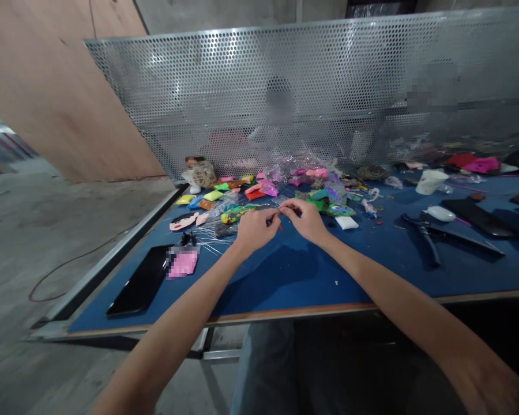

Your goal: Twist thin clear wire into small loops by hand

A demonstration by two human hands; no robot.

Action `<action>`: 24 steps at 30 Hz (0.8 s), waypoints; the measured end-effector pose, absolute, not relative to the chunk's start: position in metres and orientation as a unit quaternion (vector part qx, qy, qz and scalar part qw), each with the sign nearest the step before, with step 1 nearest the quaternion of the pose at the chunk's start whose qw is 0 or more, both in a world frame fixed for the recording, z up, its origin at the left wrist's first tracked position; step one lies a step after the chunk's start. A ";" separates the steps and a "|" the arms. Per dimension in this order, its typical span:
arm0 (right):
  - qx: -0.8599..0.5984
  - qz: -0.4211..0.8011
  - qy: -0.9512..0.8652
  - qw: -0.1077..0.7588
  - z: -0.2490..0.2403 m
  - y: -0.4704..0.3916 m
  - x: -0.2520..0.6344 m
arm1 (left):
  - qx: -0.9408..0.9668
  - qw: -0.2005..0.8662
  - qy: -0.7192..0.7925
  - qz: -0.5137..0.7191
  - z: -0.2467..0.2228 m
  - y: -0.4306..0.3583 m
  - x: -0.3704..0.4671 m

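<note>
My left hand (259, 227) and my right hand (303, 219) meet fingertip to fingertip above the middle of the blue table. Both are closed in a pinch. What lies between the fingers is too small and too much covered to name. Thin clear rods (207, 237) fan out on the table left of my left hand. Beyond them sits a yellow and green patterned packet (234, 214). Just right of my right hand lies a small white packet (346, 222), with green packets (319, 202) behind it.
A black phone (140, 280) lies at the left, touching a pink packet (183, 263). Scissors (462, 240) and a white cup (431, 182) stand out at the right. Several coloured clay packets (255, 191) line the back, before a perforated metal screen (225, 86).
</note>
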State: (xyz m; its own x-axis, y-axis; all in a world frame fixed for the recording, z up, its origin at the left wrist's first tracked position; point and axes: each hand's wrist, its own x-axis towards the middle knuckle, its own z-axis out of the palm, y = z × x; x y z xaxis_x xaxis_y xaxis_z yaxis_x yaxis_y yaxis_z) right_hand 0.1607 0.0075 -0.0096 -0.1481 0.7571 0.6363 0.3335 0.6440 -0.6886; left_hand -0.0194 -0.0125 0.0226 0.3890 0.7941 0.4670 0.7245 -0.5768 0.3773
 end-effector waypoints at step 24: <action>-0.460 0.182 -0.716 0.493 -0.019 0.020 0.173 | 0.851 0.006 0.399 0.342 0.015 0.015 -0.036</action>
State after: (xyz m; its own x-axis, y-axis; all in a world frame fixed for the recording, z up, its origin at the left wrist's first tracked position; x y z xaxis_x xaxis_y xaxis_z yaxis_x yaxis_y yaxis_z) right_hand 0.1728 0.0199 -0.0188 -0.0902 0.8377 0.5386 0.4793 0.5106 -0.7138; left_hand -0.0356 0.0149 0.0147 0.4475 0.6834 0.5768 0.6753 -0.6811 0.2830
